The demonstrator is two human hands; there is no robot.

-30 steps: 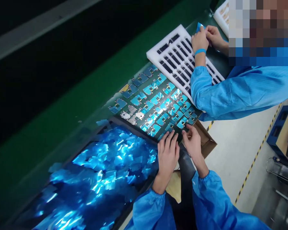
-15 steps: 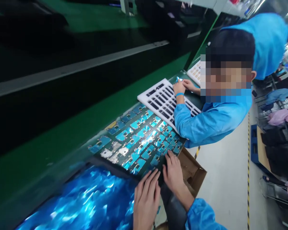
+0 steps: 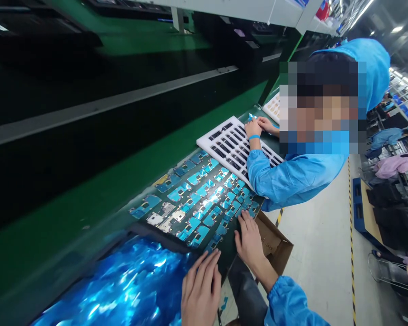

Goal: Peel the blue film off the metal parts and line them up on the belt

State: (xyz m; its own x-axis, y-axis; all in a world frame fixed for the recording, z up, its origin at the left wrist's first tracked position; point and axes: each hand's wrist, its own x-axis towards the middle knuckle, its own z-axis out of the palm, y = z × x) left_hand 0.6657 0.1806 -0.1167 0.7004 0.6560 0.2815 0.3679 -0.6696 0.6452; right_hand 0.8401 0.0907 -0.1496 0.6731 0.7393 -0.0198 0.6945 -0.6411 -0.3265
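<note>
My left hand [image 3: 202,287] lies at the near corner of the green bench, between the heap of shiny blue film [image 3: 129,280] and the laid-out boards. Its fingers are stretched out side by side, and nothing shows in them. My right hand [image 3: 250,242] rests at the bench's near edge, fingertips touching or just beside the nearest boards; it is open and appears to hold nothing. Rows of small circuit boards [image 3: 194,199] covered in blue film lie flat in front of both hands. Bare silvery pieces [image 3: 155,219] lie at the left end of these rows.
A co-worker in a blue smock [image 3: 306,176] sits to the right, hands [image 3: 255,129] at a small blue-filmed piece. Beneath that arm is a white slotted tray [image 3: 204,141]. An open cardboard box [image 3: 282,246] stands below the bench edge. A blue pallet [image 3: 358,208] is on the floor.
My left hand has drawn back slightly to the left and down, and my right hand has shifted a little right, widening the gap between them. The camera view has shifted slightly.
</note>
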